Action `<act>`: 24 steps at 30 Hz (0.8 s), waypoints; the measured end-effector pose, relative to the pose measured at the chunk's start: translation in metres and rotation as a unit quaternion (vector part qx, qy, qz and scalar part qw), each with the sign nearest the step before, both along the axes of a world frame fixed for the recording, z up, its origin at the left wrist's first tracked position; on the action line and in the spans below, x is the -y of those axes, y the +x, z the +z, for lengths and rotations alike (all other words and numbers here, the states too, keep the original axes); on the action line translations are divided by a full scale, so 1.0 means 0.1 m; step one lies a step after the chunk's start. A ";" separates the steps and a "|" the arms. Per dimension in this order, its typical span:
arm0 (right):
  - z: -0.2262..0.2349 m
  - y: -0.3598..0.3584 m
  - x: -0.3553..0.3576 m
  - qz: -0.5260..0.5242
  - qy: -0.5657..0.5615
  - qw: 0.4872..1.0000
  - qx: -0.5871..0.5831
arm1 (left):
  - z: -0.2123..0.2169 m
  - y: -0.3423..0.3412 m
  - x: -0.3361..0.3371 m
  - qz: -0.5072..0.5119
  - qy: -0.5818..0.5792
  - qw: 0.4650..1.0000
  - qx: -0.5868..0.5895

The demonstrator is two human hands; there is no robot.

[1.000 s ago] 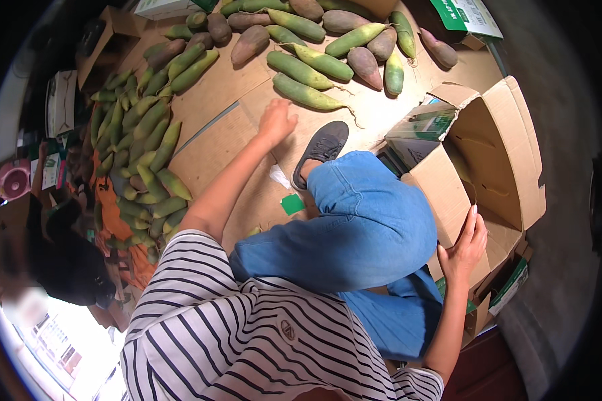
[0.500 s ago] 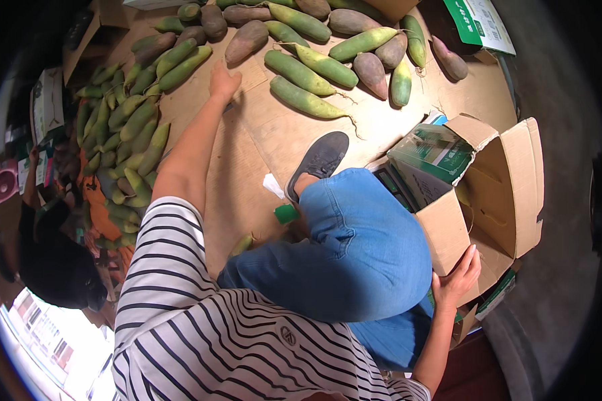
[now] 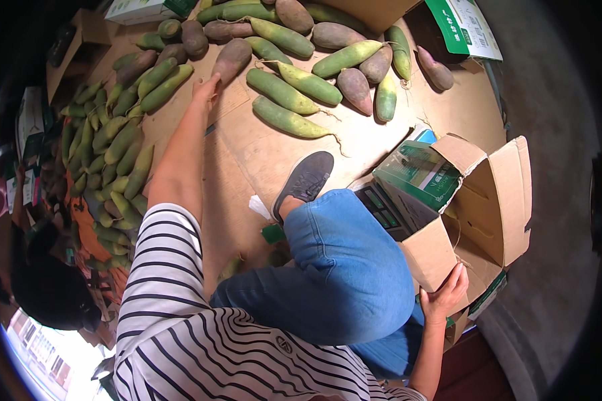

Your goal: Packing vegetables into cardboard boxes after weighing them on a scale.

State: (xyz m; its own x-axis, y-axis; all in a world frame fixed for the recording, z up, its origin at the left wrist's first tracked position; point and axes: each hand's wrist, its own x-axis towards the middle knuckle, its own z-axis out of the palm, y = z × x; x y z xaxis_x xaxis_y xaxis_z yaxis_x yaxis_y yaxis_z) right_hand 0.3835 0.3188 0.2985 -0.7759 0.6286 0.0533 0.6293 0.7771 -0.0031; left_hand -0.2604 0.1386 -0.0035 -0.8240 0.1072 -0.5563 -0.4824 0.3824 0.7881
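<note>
Head view: the person sits on flattened cardboard sheets (image 3: 261, 154) with one leg folded, a grey shoe (image 3: 306, 179) planted near the centre. The left hand (image 3: 206, 88) is stretched far forward, fingers extended and loosely spread, fingertips just reaching a purplish-brown radish (image 3: 231, 59) that lies at the near edge of a spread of long green and purple radishes. The hand has not closed on anything; whether the fingertips actually touch the radish or stop just short cannot be told from this angle. The right hand (image 3: 446, 299) rests on the near wall of an open cardboard box (image 3: 488, 200), fingers curled over the rim and lightly clamped on the cardboard, holding nothing else. The box stands at the person's right side, flaps raised, with a green printed carton (image 3: 418, 170) leaning against its left flap. A second, denser row of green radishes (image 3: 117, 150) runs along the left side, well apart from the box. To perform the reach well, the palm should likely pass over the thick middle of the radish before the fingers close, so the root does not roll away; the right hand should probably keep the box braced, its opening unobstructed.
</note>
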 end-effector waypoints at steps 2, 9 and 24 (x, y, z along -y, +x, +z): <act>0.01 0.03 0.00 -0.005 0.004 1.000 0.008 | -0.06 0.20 -0.10 -0.033 0.028 0.996 0.079; 0.00 -0.06 -0.02 0.008 0.011 1.000 0.006 | -0.56 0.06 -0.18 -0.114 -0.188 0.966 -0.134; 0.02 -0.01 -0.02 0.001 0.003 1.000 -0.002 | 0.15 1.51 0.68 -0.232 -0.184 0.946 -0.133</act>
